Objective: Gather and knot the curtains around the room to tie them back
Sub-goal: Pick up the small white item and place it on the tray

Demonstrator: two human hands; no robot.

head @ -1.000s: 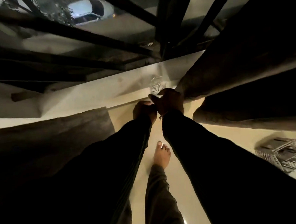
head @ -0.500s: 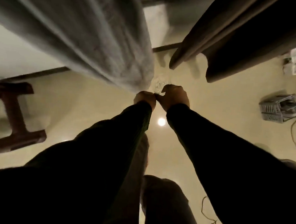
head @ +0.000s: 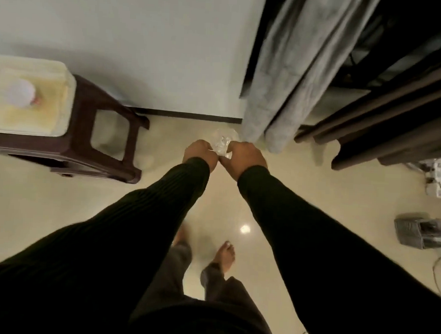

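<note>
Both of your hands are curled round one small clear, crinkled object, perhaps a plastic cup or wrapper; what it is exactly you cannot tell from this view. Your left hand pinches it from nine o'clock, your right hand from three o'clock, knuckles up, fingers hidden underneath. Neither hand touches any curtain.

Nearest you, at six o'clock, your black ribbed sleeves reach forward over your bare feet on the glossy cream floor.

Beyond your hands, at one o'clock, the pale grey, soft-folded curtain hangs straight down, its hem just beside your right hand but apart from it. It looks loose: no gather and no knot shows on the part in view. Further out, at two o'clock, the dark brown heavy curtain also hangs in long unbound folds. On this showing, the tying-back of these two is still ahead of you, and you would need to free your hands first.

At ten o'clock a dark brown plastic stool stands by the pale wall, carrying a cream cushion-like pad. At three o'clock a grey wire basket lies on the floor.
</note>
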